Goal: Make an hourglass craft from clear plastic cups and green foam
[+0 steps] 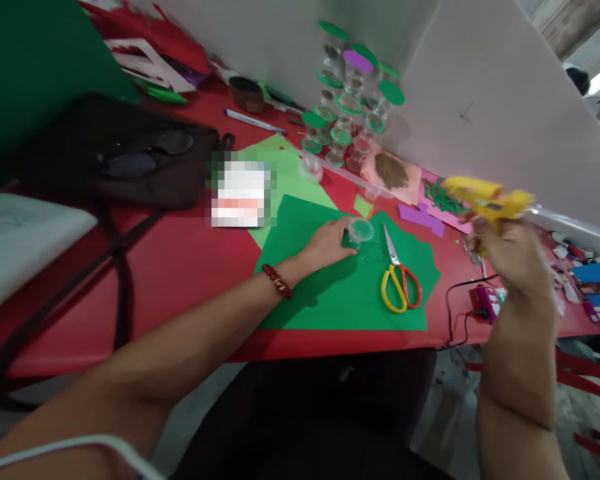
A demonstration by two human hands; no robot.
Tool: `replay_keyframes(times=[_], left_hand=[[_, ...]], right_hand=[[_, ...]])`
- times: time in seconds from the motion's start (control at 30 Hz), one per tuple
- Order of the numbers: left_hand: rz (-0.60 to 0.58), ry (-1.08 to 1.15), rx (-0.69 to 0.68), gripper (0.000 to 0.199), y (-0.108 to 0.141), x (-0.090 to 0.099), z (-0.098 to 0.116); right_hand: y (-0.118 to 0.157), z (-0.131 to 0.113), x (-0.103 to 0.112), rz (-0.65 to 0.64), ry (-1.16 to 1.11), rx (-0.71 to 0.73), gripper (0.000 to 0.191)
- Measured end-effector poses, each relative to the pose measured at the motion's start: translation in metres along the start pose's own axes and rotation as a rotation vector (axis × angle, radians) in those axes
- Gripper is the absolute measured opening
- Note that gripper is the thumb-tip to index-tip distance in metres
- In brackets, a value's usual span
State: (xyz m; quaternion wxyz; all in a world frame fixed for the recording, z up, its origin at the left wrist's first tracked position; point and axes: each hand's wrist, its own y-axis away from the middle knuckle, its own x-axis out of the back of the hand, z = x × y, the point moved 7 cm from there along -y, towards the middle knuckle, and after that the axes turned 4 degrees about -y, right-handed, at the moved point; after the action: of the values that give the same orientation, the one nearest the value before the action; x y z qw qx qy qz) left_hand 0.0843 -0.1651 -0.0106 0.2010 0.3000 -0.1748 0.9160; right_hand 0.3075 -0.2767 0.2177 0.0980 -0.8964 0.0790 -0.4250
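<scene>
My left hand (330,244), with a dark red beaded bracelet at its wrist, has its thumb and fingers round a small clear plastic cup (361,231) on the green sheet (330,300). Raised at the right, my right hand (505,250) grips a yellow glue gun (493,199), somewhat blurred, its nozzle end towards the left. Scissors (400,277) with one yellow and one red handle lie on the green sheet, between my two hands, blades pointing away from me.
Stacked clear cups with green and purple lids (350,100) stand by the wall. A black bag (130,153) with glasses on it lies left. Purple paper pieces (423,217), a pink sheet bearing brown material (393,171) and a cable (449,307) are on the red table (180,280).
</scene>
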Motion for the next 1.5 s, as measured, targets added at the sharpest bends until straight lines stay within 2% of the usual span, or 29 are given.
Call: replay_keyframes(times=[0.07,0.13,0.2,0.27,0.53,0.7,1.2,1.5], left_hand=[[0.012,0.032,-0.002,0.071,-0.001,0.0,-0.002],[0.021,0.071,0.003,0.067,-0.002,0.0,-0.004],[0.021,0.1,0.017,0.067,-0.002,-0.001,-0.006],[0.013,0.117,0.03,0.07,-0.001,-0.001,-0.007],[-0.027,0.128,0.079,0.081,0.001,-0.002,-0.006],[-0.003,0.063,0.056,0.089,0.002,0.002,-0.003],[-0.015,0.11,0.103,0.09,0.004,0.001,0.001],[0.007,0.12,0.071,0.095,0.003,-0.004,-0.003]], right_hand=[[-0.005,0.013,-0.048,-0.201,-0.097,-0.102,0.061],[-0.01,0.021,-0.086,-0.297,-0.099,-0.134,0.064],[-0.013,0.024,-0.109,-0.312,-0.137,-0.156,0.069],[-0.015,0.025,-0.12,-0.321,-0.187,-0.187,0.076],[-0.009,0.027,-0.124,-0.344,-0.192,-0.209,0.08],[-0.008,0.025,-0.121,-0.345,-0.183,-0.195,0.078],[-0.017,0.014,-0.12,-0.367,-0.067,-0.194,0.078],[-0.021,0.014,-0.118,-0.379,-0.032,-0.2,0.076]])
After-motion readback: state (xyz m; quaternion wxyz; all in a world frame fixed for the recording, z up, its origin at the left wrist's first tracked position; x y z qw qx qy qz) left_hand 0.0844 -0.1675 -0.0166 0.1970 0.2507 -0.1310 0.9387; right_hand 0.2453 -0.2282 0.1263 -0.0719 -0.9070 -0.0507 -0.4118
